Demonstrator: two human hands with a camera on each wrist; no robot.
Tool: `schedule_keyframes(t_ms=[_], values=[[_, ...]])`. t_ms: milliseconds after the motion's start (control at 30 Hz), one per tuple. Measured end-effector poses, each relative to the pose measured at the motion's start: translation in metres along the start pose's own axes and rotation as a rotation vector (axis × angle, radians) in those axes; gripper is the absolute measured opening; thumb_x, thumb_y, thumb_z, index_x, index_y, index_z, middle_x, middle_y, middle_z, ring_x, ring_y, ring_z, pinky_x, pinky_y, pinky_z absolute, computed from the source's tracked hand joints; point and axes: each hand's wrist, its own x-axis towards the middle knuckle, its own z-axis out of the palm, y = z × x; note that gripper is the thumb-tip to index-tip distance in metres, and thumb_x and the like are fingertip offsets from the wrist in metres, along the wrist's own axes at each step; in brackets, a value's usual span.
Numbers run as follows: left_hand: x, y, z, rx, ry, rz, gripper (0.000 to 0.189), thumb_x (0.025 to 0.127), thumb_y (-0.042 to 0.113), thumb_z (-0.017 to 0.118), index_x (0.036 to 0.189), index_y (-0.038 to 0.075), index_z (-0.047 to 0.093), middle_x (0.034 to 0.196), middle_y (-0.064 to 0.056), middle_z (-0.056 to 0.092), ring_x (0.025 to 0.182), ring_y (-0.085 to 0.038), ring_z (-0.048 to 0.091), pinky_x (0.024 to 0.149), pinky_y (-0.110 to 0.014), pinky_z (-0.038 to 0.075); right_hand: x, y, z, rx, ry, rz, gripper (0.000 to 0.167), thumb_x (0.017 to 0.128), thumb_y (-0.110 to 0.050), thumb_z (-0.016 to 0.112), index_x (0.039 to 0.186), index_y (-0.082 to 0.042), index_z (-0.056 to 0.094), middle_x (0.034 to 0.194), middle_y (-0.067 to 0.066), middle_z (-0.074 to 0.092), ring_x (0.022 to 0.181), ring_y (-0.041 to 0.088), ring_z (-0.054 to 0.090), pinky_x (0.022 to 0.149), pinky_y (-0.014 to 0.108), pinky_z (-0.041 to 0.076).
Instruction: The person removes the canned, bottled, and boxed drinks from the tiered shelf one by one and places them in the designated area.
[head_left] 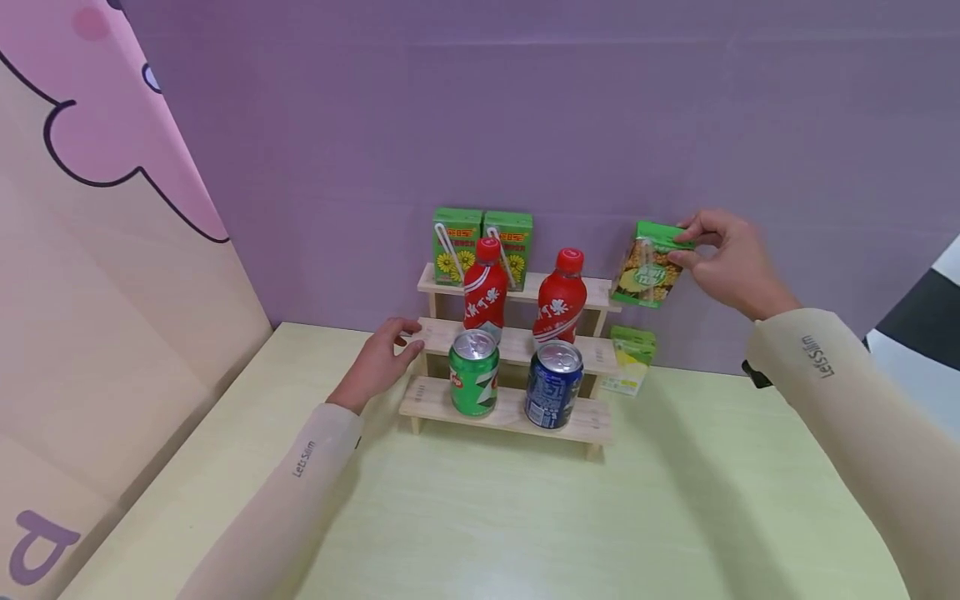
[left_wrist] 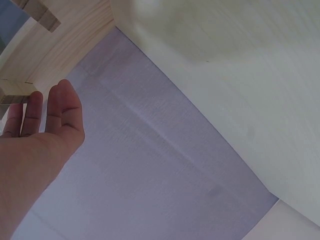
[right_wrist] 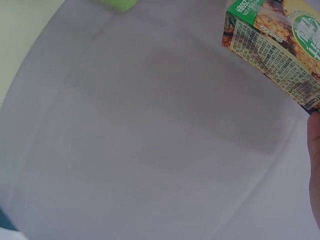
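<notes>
A three-tier wooden rack (head_left: 442, 393) stands against the back wall. My left hand (head_left: 381, 358) is at its left side, fingertips touching the end of the middle tier; the left wrist view shows these fingers (left_wrist: 33, 112) against the board. My right hand (head_left: 723, 254) pinches a juice carton (head_left: 648, 265) with pineapple pictures by its upper right corner. The carton is tilted, beside the right end of the top tier. In the right wrist view its printed side (right_wrist: 275, 60) shows, with only part of the hand visible.
Two green drink cartons (head_left: 458, 242) with straws stand on the top tier. Two red bottles (head_left: 561, 300) are on the middle tier; a green can (head_left: 474, 379) and a blue can (head_left: 553, 392) are on the bottom. Another carton (head_left: 630, 362) stands on the table right of the rack.
</notes>
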Motion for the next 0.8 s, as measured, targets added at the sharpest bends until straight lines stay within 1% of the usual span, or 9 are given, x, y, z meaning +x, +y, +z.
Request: schedule_keyframes(t_ms=[67,133,200,267,433,500,600,700,800], values=[[0.000,0.000,0.000,-0.001,-0.006,-0.009,0.032,0.096,0.017,0.057,0.124,0.003,0.053,0.124,-0.013,0.051,0.110,-0.034,0.051,0.091,-0.044,0.045,-0.005,0.010,-0.005,-0.019,-0.005,0.008,0.023,0.090,-0.021,0.065,0.091,0.000,0.056,0.121,0.007,0.052,0.107,0.027,0.056,0.067,0.021,0.044],[0.001,0.000,-0.001,-0.003,-0.011,-0.015,0.032,0.096,0.017,0.057,0.125,0.003,0.053,0.124,-0.013,0.051,0.111,-0.035,0.051,0.091,-0.044,0.045,-0.011,0.021,-0.010,-0.032,-0.010,0.014,0.022,0.090,-0.020,0.065,0.090,0.000,0.057,0.120,0.007,0.051,0.104,0.020,0.057,0.067,0.021,0.044],[0.001,0.000,-0.001,-0.005,-0.015,-0.018,0.032,0.096,0.017,0.057,0.125,0.003,0.053,0.125,-0.013,0.051,0.111,-0.035,0.051,0.092,-0.044,0.045,-0.018,0.032,-0.014,-0.039,-0.013,0.020,0.022,0.091,-0.019,0.064,0.089,0.001,0.057,0.120,0.008,0.050,0.102,0.019,0.057,0.072,0.028,0.047],[0.001,0.000,-0.001,-0.006,-0.017,-0.021,0.032,0.096,0.018,0.057,0.125,0.003,0.053,0.125,-0.013,0.050,0.112,-0.036,0.051,0.092,-0.045,0.044,-0.026,0.043,-0.017,-0.049,-0.017,0.027,0.021,0.091,-0.019,0.064,0.089,0.001,0.057,0.119,0.008,0.051,0.099,0.014,0.056,0.072,0.028,0.046],[0.001,0.001,-0.001,-0.006,-0.016,-0.020,0.032,0.096,0.017,0.057,0.124,0.003,0.052,0.124,-0.013,0.051,0.112,-0.036,0.051,0.093,-0.045,0.044,-0.043,0.068,-0.020,-0.083,-0.026,0.060,0.022,0.091,-0.020,0.065,0.088,0.001,0.058,0.119,0.011,0.050,0.100,0.024,0.055,0.069,0.024,0.044],[0.001,0.001,-0.001,-0.002,-0.014,-0.015,0.032,0.096,0.016,0.057,0.124,0.003,0.052,0.124,-0.014,0.051,0.112,-0.037,0.051,0.093,-0.045,0.044,-0.048,0.075,-0.019,-0.096,-0.030,0.075,0.022,0.091,-0.020,0.065,0.087,0.001,0.058,0.120,0.012,0.051,0.103,0.031,0.054,0.070,0.031,0.046],[0.001,0.002,-0.001,0.004,-0.012,-0.017,0.032,0.096,0.016,0.057,0.124,0.003,0.052,0.124,-0.014,0.051,0.111,-0.036,0.051,0.092,-0.044,0.044,-0.055,0.085,-0.015,-0.104,-0.035,0.097,0.022,0.090,-0.020,0.065,0.086,0.000,0.058,0.119,0.012,0.052,0.104,0.035,0.052,0.071,0.044,0.045],[0.000,0.004,-0.001,0.006,-0.011,-0.027,0.032,0.096,0.017,0.057,0.124,0.003,0.052,0.123,-0.014,0.051,0.110,-0.034,0.051,0.091,-0.044,0.045,-0.062,0.094,-0.007,-0.099,-0.060,0.115,0.018,0.090,-0.018,0.064,0.086,-0.001,0.058,0.119,0.012,0.052,0.104,0.036,0.052,0.072,0.049,0.045],[-0.001,0.006,-0.001,0.001,-0.017,-0.035,0.032,0.096,0.016,0.057,0.124,0.003,0.052,0.123,-0.014,0.051,0.110,-0.034,0.051,0.091,-0.044,0.045,-0.069,0.104,0.004,-0.100,-0.089,0.124,0.011,0.090,-0.012,0.063,0.087,-0.002,0.059,0.119,0.014,0.052,0.102,0.038,0.054,0.071,0.051,0.048]])
